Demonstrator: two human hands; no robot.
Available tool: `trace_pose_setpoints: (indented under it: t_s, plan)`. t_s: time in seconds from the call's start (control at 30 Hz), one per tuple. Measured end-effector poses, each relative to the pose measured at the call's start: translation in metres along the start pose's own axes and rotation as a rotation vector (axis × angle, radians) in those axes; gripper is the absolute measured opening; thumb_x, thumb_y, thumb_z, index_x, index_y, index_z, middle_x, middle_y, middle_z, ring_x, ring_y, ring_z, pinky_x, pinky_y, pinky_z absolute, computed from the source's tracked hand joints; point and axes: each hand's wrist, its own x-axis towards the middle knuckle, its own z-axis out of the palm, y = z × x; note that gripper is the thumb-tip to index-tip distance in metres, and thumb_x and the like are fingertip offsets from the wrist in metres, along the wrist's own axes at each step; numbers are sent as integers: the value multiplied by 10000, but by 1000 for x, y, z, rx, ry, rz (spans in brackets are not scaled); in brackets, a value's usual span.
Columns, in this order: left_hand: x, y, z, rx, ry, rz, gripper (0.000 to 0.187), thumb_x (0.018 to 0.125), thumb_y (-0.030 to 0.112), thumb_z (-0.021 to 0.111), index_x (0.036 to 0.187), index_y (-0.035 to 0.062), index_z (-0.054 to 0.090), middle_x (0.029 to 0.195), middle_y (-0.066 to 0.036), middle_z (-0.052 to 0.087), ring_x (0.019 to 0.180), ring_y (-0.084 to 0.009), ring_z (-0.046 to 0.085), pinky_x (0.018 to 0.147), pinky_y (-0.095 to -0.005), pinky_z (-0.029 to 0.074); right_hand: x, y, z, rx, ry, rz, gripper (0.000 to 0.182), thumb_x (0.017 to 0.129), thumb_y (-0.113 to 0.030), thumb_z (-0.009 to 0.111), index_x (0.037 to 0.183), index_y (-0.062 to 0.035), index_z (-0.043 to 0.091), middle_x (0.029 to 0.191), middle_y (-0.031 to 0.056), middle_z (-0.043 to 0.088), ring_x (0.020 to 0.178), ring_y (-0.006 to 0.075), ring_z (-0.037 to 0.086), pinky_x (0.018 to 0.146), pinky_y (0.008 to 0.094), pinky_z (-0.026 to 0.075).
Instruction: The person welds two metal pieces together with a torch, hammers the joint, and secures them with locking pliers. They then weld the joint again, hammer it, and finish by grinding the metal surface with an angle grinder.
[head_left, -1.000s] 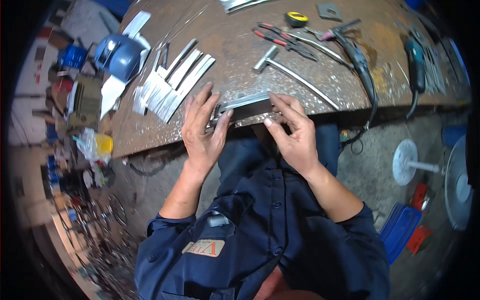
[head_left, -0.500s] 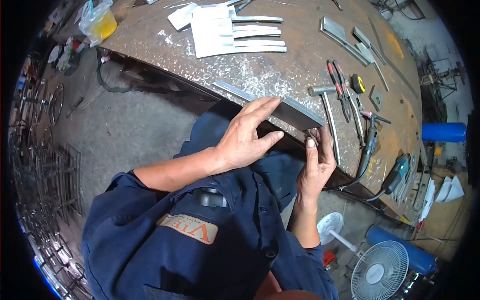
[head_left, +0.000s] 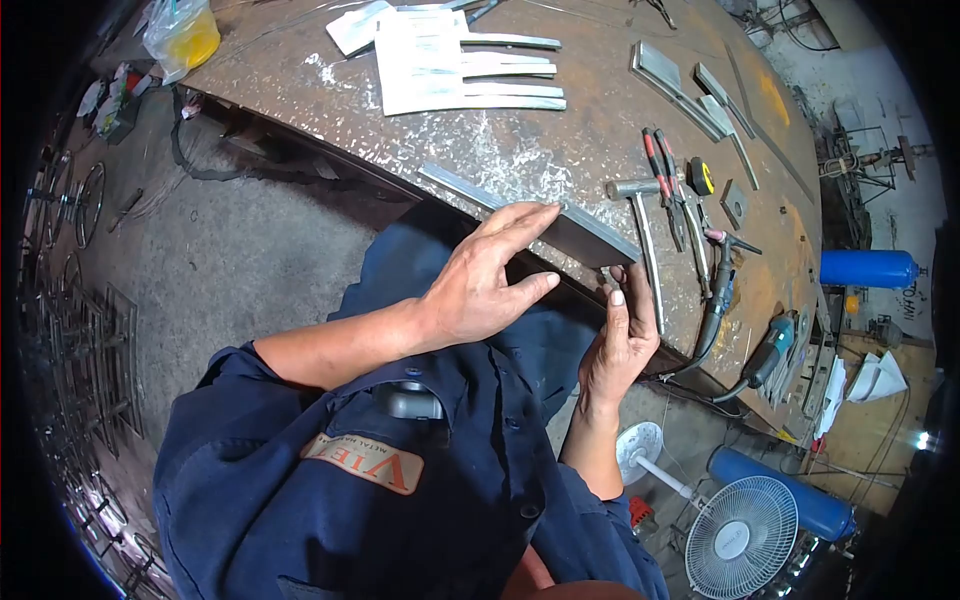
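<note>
A steel angle bar [head_left: 585,235] lies along the near edge of the rusty metal workbench [head_left: 560,140]. My left hand [head_left: 485,280] rests on the bar's middle, fingers stretched along its top and thumb under its front face. My right hand [head_left: 622,335] pinches the bar's right end from below, fingers curled around the corner. Both arms wear dark blue sleeves.
On the bench lie a hammer [head_left: 640,230], red-handled pliers [head_left: 662,185], a yellow tape measure [head_left: 702,176], a welding torch [head_left: 722,280], an angle grinder [head_left: 775,345] and cut metal strips [head_left: 450,65]. A yellow-filled plastic bag [head_left: 185,30] sits far left. A fan [head_left: 735,535] and blue cylinders stand on the floor.
My view swung left over the last second, so the bench now runs diagonally. My left hand stays on the bar; my right hand shifted to its right end and now grips from below.
</note>
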Motion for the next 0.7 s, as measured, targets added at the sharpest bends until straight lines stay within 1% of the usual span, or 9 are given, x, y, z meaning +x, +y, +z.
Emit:
trace_pose_setpoints:
  t_s: [0.17, 0.23, 0.3, 0.37, 0.43, 0.47, 0.57, 0.6, 0.7]
  plan:
    - [1, -16, -21, 162, 65, 23, 397, 902, 67, 773, 1289, 5, 706, 1327, -172, 696, 1213, -288, 681, 1041, -363, 523, 5, 0, 2, -22, 29, -21, 476, 1031, -13, 655, 1482, 94, 548, 1330, 155, 625, 1139, 202, 652, 1050, 339, 502]
    - [-1, -21, -32, 150, 150, -141, 401, 899, 49, 773, 1292, 9, 706, 1271, -154, 704, 1101, -253, 694, 937, -334, 548, 9, -6, 2, -123, -38, -21, 497, 1026, -9, 669, 1501, 65, 545, 1271, 121, 622, 1066, 159, 627, 989, 314, 515]
    - [0, -29, -46, 295, 224, -87, 396, 895, 36, 775, 1285, 16, 708, 1216, -141, 705, 1007, -231, 684, 856, -321, 548, 26, -11, 2, -166, -20, -14, 587, 957, -53, 765, 1501, 29, 561, 1245, 130, 619, 1067, 206, 618, 992, 368, 507]
    - [1, -40, -60, 571, 254, 96, 379, 887, 25, 782, 1260, 22, 714, 1205, -138, 703, 966, -230, 679, 776, -314, 548, 47, -35, 10, -960, -31, -663, 659, 855, -146, 852, 1446, 11, 607, 1248, 158, 626, 1122, 300, 611, 1029, 432, 476]
    - [0, -38, -66, 609, 241, 102, 250, 924, 50, 782, 1162, -7, 735, 1050, -104, 749, 830, -181, 674, 675, -294, 531, 60, -68, 28, -1194, -233, -746, 723, 775, -236, 889, 1414, -20, 630, 1233, 184, 629, 1154, 373, 589, 1049, 486, 447]
    - [-5, -38, -64, 615, 224, 110, 250, 924, 50, 782, 1162, -7, 735, 1050, -104, 749, 830, -181, 674, 675, -294, 531, 65, -73, 39, -1169, -317, -777, 536, 790, -210, 859, 1264, -24, 692, 1184, 178, 681, 1143, 334, 635, 1025, 457, 462]
    - [-17, -27, -47, 51, 48, -398, 237, 1029, 192, 736, 991, -40, 761, 785, -51, 749, 641, -78, 611, 602, -253, 506, 75, -65, 60, -1290, -605, -564, 290, 801, -165, 819, 1034, -29, 712, 1093, 182, 729, 1102, 322, 690, 967, 438, 496]
    - [-17, -26, -43, -29, 20, -508, 267, 1041, 215, 719, 1013, -47, 761, 821, -76, 762, 651, -82, 629, 607, -240, 518, 76, -60, 61, -1197, -524, -617, 161, 805, -138, 790, 822, -38, 665, 893, 186, 745, 928, 339, 746, 814, 441, 547]
    - [-12, -29, -40, -297, 3, -667, 365, 1066, 272, 681, 1138, -83, 725, 957, -149, 785, 712, -109, 690, 627, -220, 561, 83, -62, 52, -1084, -583, -567, 198, 815, -151, 795, 759, -31, 648, 762, 188, 709, 773, 386, 736, 677, 471, 554]
